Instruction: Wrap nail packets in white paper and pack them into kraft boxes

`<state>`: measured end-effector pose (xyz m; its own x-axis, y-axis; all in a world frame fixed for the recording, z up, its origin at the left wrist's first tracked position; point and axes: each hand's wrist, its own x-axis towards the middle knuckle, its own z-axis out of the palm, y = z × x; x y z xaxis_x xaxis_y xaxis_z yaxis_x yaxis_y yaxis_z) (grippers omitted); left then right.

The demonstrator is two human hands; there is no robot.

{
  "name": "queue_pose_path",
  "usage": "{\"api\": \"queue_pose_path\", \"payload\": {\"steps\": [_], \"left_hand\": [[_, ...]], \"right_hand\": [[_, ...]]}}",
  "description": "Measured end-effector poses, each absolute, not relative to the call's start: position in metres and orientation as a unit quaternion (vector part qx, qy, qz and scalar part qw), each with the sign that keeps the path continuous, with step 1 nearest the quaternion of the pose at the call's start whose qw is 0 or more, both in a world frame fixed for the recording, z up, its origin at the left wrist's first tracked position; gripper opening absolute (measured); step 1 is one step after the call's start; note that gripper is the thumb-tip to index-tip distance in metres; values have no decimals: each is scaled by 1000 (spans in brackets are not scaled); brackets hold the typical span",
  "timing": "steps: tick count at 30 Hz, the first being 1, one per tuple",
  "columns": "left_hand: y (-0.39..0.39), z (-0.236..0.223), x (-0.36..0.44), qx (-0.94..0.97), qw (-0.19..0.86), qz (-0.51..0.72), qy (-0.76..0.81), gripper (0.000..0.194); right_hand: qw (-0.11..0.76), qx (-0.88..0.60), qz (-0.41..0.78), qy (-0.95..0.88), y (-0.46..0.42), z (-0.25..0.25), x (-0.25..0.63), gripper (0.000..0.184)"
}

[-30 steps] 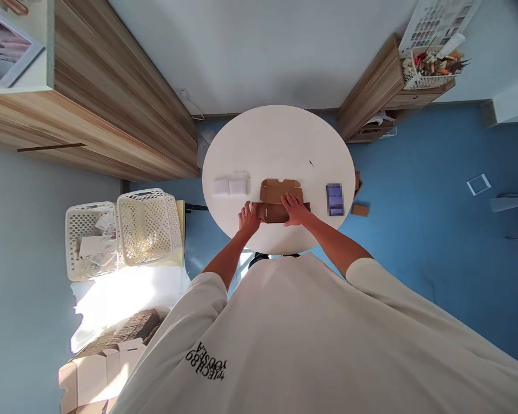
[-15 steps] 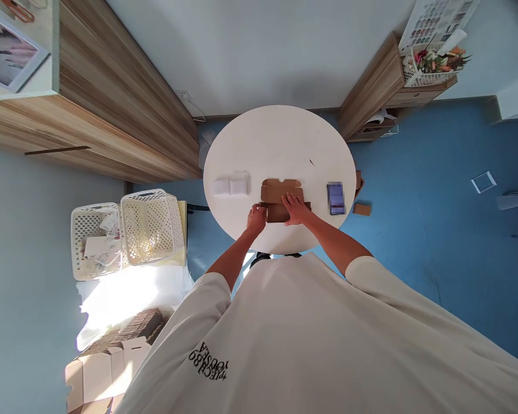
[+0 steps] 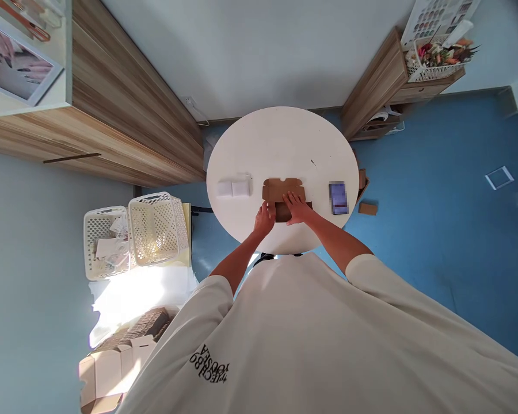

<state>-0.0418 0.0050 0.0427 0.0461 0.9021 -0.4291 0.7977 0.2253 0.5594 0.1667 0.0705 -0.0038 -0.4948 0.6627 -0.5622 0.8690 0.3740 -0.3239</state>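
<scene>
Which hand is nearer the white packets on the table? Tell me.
Left: left hand, a short way from the white packets; right hand, farther off, past the left.

Left hand (image 3: 264,220) low, turned partly on edge, left fingers (image 3: 270,210) curled forward. Right hand (image 3: 297,208) palm down, pressing flat, right fingers (image 3: 290,199) spread, pointing forward and inward. Hands just apart, in front of me, both down on work. Left forearm (image 3: 237,259), right forearm (image 3: 332,236) bare, angled inward toward wrists. Wrists fairly straight.
</scene>
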Motion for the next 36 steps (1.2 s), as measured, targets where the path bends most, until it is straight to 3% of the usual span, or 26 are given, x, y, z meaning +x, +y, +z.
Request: {"api": "queue_pose_path", "payload": {"steps": [16, 26, 32, 36], "left_hand": [[27, 39, -40, 574, 339, -80, 741, 24], [39, 37, -35, 565, 325, -134, 746, 24], [24, 40, -39, 656, 273, -78, 699, 39], [18, 48, -43, 783, 245, -59, 568, 89]], "right_hand": [[188, 479, -308, 800, 73, -6, 164, 157], [192, 478, -296, 804, 71, -9, 164, 156], [176, 476, -302, 807, 70, -12, 166, 155], [187, 474, -288, 811, 71, -7, 163, 153]]}}
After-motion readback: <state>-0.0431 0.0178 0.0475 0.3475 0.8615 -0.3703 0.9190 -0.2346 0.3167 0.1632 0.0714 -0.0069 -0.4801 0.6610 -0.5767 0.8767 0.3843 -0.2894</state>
